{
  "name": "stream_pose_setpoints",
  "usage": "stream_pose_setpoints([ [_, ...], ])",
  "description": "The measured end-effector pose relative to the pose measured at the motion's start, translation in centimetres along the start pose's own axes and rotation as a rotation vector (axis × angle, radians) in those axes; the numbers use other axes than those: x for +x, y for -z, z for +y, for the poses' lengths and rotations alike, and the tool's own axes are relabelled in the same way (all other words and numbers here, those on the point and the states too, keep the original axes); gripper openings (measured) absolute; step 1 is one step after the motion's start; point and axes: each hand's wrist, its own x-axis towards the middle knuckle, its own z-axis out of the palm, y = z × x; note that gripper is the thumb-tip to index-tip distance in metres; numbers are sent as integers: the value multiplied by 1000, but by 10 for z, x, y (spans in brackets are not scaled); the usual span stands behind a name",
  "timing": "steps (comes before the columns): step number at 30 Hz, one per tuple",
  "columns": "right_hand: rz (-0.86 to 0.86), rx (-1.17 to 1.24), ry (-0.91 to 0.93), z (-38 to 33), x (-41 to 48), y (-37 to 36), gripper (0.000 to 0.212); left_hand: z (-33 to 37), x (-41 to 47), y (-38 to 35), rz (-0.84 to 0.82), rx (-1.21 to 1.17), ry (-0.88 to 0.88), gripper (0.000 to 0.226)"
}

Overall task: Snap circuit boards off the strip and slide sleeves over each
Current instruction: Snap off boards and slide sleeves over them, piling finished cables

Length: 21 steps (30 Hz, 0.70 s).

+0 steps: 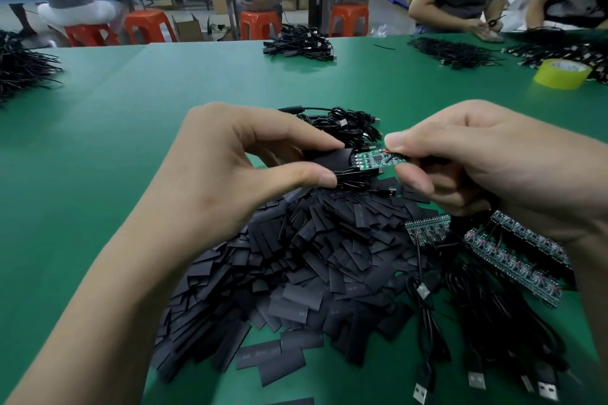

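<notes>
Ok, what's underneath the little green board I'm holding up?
Below the circuit board lie coiled black cables and the edge of the sleeve pile. The right hand covers the board's far end and the table beneath.

Small green rectangular circuit board (378, 159), single, roughly level, red and black wires at its right end, pinched in right grip (477, 171); flat black plastic sleeve (329, 159) in left grip (237, 174), mouth right at board's left end. Big heap of flat black sleeves (312, 256) on green desk (131, 141) below; unsnapped dark board strips (513, 260) lying right of heap, wires attached
</notes>
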Motion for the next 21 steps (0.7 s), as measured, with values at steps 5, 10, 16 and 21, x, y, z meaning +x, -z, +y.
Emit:
stream_pose_setpoints([
  [5, 47, -19, -50, 4, 4, -1, 50, 6, 2, -2, 1, 254, -88, 24],
  [10, 76, -29, -51, 5, 6, -2, 47, 6, 2, -4, 10, 266, -70, 26],
  [16, 45, 31, -19, 8, 8, -4, 45, 3, 1, -6, 55, 238, -19, 24],
  [21, -9, 35, -3, 8, 8, -4, 42, 2, 1, -6, 58, 229, -17, 21],
])
